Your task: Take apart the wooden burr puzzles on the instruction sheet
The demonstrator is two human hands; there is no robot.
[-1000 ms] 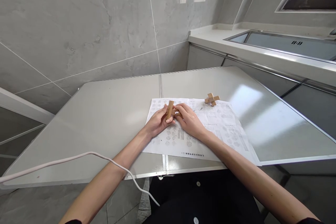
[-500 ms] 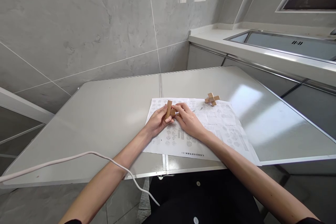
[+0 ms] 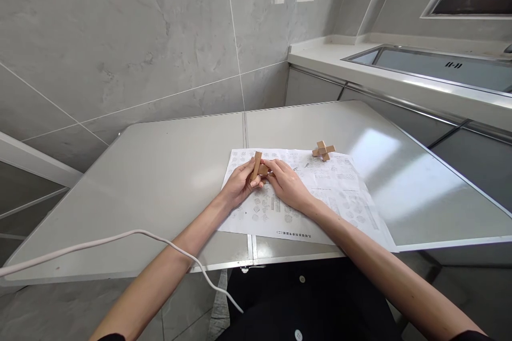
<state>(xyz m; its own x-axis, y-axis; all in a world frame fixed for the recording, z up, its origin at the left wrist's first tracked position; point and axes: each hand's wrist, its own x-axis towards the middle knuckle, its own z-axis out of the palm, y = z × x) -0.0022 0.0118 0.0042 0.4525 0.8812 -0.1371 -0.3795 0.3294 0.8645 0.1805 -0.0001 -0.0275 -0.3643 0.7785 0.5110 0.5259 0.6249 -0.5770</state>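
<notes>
My left hand (image 3: 239,185) is closed around an upright wooden puzzle piece (image 3: 256,164) held just above a printed instruction sheet (image 3: 320,197). My right hand (image 3: 287,184) pinches a second wooden piece (image 3: 264,171) that meets the first at a right angle between my fingertips. Much of that second piece is hidden by my fingers. An assembled wooden cross puzzle (image 3: 323,151) lies on the sheet's far edge, to the right of both hands.
The sheet lies on a grey folding table (image 3: 160,181) with a seam down the middle. A white cable (image 3: 120,240) crosses my left forearm. A tiled wall stands behind the table. A counter with a sink (image 3: 432,66) runs along the right.
The upright wooden piece has shifted slightly left and tilted a little in my left hand. My right fingers have closed in toward it. The cross puzzle has not moved.
</notes>
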